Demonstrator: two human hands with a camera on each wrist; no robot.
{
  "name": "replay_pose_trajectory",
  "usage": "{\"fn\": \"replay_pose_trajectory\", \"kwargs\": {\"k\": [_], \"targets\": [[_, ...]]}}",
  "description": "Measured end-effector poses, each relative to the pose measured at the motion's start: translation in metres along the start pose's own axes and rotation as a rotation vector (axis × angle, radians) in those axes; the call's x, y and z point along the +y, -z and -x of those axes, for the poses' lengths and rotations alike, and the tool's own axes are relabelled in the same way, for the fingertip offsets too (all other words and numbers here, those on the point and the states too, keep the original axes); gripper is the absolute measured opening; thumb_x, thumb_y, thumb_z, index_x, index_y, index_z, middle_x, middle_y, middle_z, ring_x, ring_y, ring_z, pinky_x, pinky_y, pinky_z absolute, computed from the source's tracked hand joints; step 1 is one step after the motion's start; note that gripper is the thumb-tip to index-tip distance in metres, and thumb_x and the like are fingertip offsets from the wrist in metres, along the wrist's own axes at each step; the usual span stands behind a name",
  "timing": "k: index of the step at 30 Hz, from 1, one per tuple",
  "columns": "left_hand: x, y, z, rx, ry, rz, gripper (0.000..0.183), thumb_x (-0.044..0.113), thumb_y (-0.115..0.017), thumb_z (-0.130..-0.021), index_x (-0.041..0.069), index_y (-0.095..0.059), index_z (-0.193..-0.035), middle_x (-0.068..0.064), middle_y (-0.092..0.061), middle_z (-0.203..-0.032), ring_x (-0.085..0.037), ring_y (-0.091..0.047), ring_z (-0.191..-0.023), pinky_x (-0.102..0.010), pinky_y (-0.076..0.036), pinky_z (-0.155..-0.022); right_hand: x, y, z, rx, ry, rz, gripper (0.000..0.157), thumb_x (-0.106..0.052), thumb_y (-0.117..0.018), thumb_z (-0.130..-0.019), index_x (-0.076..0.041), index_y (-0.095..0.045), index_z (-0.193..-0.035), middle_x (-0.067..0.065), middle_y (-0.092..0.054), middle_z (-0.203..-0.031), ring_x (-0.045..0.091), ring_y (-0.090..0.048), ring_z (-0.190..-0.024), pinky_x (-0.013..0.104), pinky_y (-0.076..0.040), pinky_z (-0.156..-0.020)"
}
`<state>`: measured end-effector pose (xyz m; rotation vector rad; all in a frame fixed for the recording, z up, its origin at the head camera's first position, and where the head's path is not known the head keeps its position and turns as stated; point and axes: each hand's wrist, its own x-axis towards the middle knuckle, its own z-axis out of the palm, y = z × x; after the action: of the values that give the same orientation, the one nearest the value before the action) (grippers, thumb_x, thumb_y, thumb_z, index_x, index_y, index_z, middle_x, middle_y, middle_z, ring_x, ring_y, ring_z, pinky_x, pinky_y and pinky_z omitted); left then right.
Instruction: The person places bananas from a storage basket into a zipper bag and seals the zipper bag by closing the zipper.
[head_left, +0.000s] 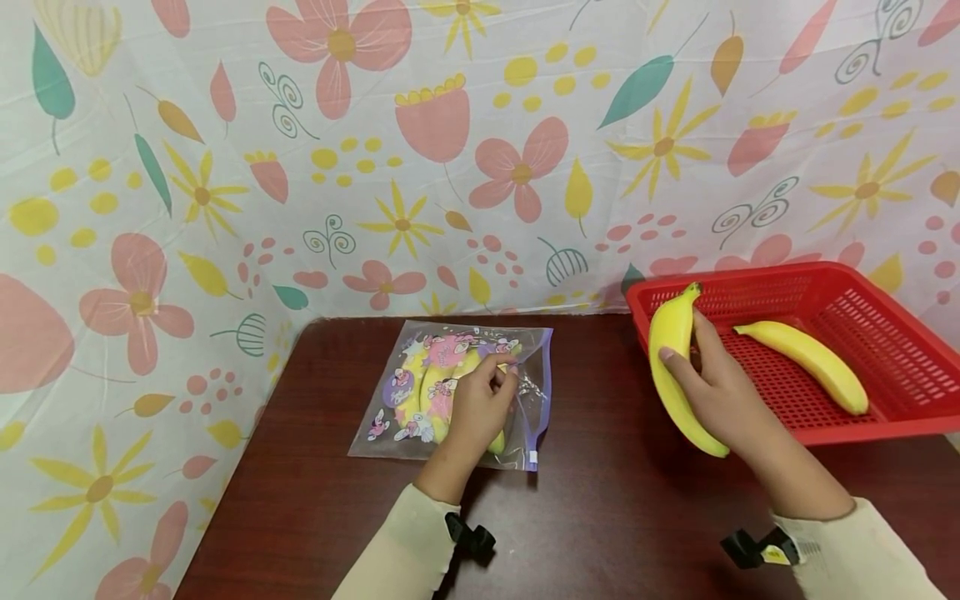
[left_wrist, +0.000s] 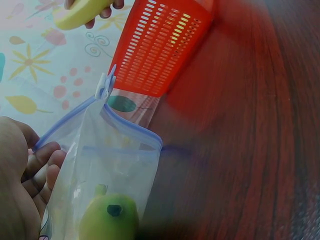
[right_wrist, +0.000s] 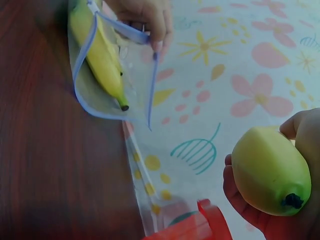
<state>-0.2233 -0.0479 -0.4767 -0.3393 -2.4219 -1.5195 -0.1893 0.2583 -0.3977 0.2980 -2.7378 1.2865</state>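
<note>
Basically, left hand (head_left: 480, 404) pinches the lip of a clear zip bag (head_left: 531, 379) with fingers partly curled, and right hand (head_left: 716, 387) wraps round a banana (head_left: 670, 337) at the left end of the red basket (head_left: 926, 329), long axis roughly front to back, stem toward the floral sheet (head_left: 555, 92), other tip toward the person. Bag lies on the brown table (head_left: 600, 517) with bagged fruit (head_left: 411, 387) inside, purple-edged mouth facing the basket, left hand partly covering it. Second banana (head_left: 813, 358) lies slantwise in the basket; banana and right hand hide part of the basket rim.
</note>
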Motion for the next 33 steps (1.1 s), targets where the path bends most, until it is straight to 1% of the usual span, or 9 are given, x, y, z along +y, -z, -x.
{"fn": "replay_pose_trajectory", "kwargs": {"k": [6,11,14,18,21,23,26,30,33], "targets": [[0.001,0.001,0.000,0.002,0.004,0.001,0.022,0.016,-0.061,-0.098,0.009,-0.070,-0.116,-0.001,-0.062,-0.063,-0.002,-0.054,-0.047,-0.021,-0.045,-0.043,-0.005,-0.010,0.000,-0.015,0.018,-0.030,0.072,-0.029,-0.049,-0.107,-0.015,-0.006,-0.163,0.025,-0.047,-0.140,0.034,-0.057,-0.113,0.011,-0.049,-0.074],[0.001,0.001,0.001,-0.002,0.010,-0.002,0.022,0.016,-0.060,-0.098,0.009,-0.070,-0.116,0.000,-0.062,-0.064,-0.002,-0.054,-0.047,-0.021,-0.045,-0.043,-0.010,-0.019,0.001,-0.019,0.043,-0.057,0.072,-0.028,-0.051,-0.106,-0.017,-0.009,-0.163,0.023,-0.050,-0.134,0.032,-0.060,-0.109,0.017,-0.054,-0.073],[0.002,0.001,0.001,0.000,0.008,-0.014,0.022,0.017,-0.060,-0.098,0.008,-0.070,-0.116,0.000,-0.062,-0.064,-0.001,-0.053,-0.046,-0.021,-0.044,-0.043,-0.013,-0.024,0.002,-0.026,0.046,-0.080,0.071,-0.029,-0.051,-0.106,-0.019,-0.009,-0.163,0.022,-0.051,-0.134,0.031,-0.061,-0.109,0.020,-0.056,-0.072],[0.002,0.001,0.000,0.003,0.004,-0.030,0.023,0.018,-0.061,-0.098,0.008,-0.070,-0.117,0.001,-0.062,-0.064,-0.001,-0.052,-0.046,-0.020,-0.043,-0.044,-0.016,-0.030,0.003,-0.036,0.041,-0.118,0.071,-0.030,-0.050,-0.106,-0.022,-0.009,-0.163,0.021,-0.049,-0.138,0.035,-0.061,-0.114,0.021,-0.057,-0.073],[0.001,0.000,0.000,0.005,0.003,-0.031,0.023,0.017,-0.061,-0.098,0.008,-0.070,-0.117,0.001,-0.063,-0.064,-0.001,-0.052,-0.046,-0.020,-0.043,-0.045,-0.017,-0.035,0.003,-0.043,0.045,-0.137,0.071,-0.027,-0.051,-0.106,-0.022,-0.008,-0.164,0.022,-0.048,-0.140,0.036,-0.061,-0.114,0.021,-0.057,-0.074],[0.002,0.000,0.000,0.006,0.002,-0.032,0.023,0.017,-0.061,-0.098,0.008,-0.070,-0.118,0.001,-0.063,-0.064,-0.001,-0.052,-0.046,-0.020,-0.044,-0.045,-0.017,-0.038,0.003,-0.049,0.049,-0.143,0.072,-0.025,-0.051,-0.106,-0.021,-0.008,-0.164,0.022,-0.049,-0.139,0.034,-0.062,-0.111,0.021,-0.058,-0.074],[0.002,0.000,0.000,0.004,0.004,-0.035,0.023,0.017,-0.061,-0.098,0.008,-0.070,-0.118,0.001,-0.063,-0.064,-0.001,-0.052,-0.046,-0.020,-0.044,-0.046,-0.017,-0.043,0.004,-0.052,0.052,-0.145,0.075,-0.025,-0.052,-0.106,-0.020,-0.005,-0.164,0.023,-0.044,-0.148,0.033,-0.059,-0.116,0.017,-0.056,-0.077],[0.003,0.001,0.000,-0.001,0.010,-0.035,0.024,0.018,-0.061,-0.098,0.008,-0.070,-0.118,0.000,-0.063,-0.064,-0.001,-0.052,-0.047,-0.020,-0.044,-0.046,-0.017,-0.049,0.003,-0.062,0.039,-0.165,0.075,-0.026,-0.053,-0.105,-0.020,-0.006,-0.164,0.022,-0.043,-0.150,0.035,-0.058,-0.123,0.018,-0.056,-0.080],[0.002,0.000,0.000,-0.002,0.007,-0.029,0.023,0.018,-0.061,-0.098,0.008,-0.070,-0.118,0.000,-0.063,-0.064,-0.001,-0.052,-0.047,-0.020,-0.044,-0.045,-0.017,-0.054,0.002,-0.067,0.039,-0.175,0.072,-0.025,-0.053,-0.105,-0.016,-0.012,-0.163,0.021,-0.048,-0.141,0.037,-0.061,-0.119,0.025,-0.058,-0.081]]}}
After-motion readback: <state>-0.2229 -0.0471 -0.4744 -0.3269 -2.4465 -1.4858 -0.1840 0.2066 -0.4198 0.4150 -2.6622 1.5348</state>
